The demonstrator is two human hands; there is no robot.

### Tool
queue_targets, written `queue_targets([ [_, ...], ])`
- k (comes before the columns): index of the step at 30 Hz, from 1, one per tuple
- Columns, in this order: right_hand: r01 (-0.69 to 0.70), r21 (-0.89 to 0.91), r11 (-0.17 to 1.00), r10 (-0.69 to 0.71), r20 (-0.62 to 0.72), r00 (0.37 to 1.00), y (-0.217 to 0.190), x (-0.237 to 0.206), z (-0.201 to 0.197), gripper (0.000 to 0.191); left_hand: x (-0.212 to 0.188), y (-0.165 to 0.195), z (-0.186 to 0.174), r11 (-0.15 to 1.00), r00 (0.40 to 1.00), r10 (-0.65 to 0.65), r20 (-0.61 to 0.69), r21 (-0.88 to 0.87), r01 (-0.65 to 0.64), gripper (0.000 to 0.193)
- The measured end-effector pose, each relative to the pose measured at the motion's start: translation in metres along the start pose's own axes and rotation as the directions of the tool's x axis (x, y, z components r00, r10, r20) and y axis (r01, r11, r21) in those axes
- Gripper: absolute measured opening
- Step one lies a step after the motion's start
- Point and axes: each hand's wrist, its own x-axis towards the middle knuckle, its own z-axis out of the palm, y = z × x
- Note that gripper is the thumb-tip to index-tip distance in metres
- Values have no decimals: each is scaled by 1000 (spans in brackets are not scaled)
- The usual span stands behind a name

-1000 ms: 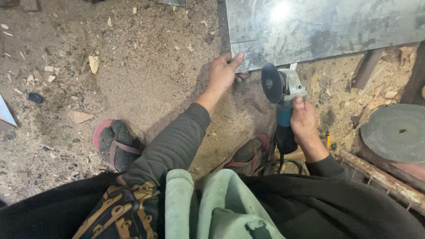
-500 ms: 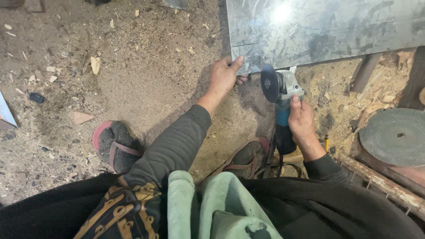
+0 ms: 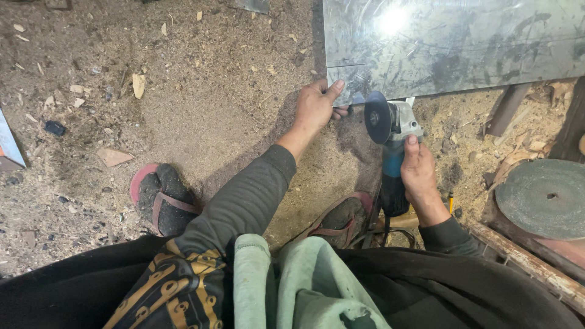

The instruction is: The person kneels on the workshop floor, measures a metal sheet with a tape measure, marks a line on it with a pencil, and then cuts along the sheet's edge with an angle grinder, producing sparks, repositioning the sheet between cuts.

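A shiny grey metal sheet (image 3: 463, 42) lies on the dusty ground at the upper right. My left hand (image 3: 317, 106) grips its near left corner, thumb on top of the sheet. My right hand (image 3: 417, 170) holds the blue body of an angle grinder (image 3: 390, 131). Its dark disc (image 3: 378, 117) stands upright just below the sheet's front edge, close to my left fingers. My two feet in red sandals (image 3: 161, 195) rest on the ground below my arms.
Sawdust and wood chips cover the dirt floor (image 3: 183, 91). A large round grey disc (image 3: 542, 198) lies at the right on a rusty metal bar (image 3: 530, 262). Wood scraps lie near the sheet's right end. A blue-edged object (image 3: 7, 146) pokes in at the left.
The grinder has moved up a little, so its disc is now at the sheet's front edge. My left hand keeps its hold on the corner.
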Motion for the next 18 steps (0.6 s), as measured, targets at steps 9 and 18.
queue_targets([
  [9,202,-101,974,-198,50,979,2,-1,0,63,1,-8,1,996,992,94,-82,-2,-94,35],
  [18,-44,-22,999,42,-64,997,-3,1,5,56,21,-25,-3,959,982,165,-92,249,-138,35],
])
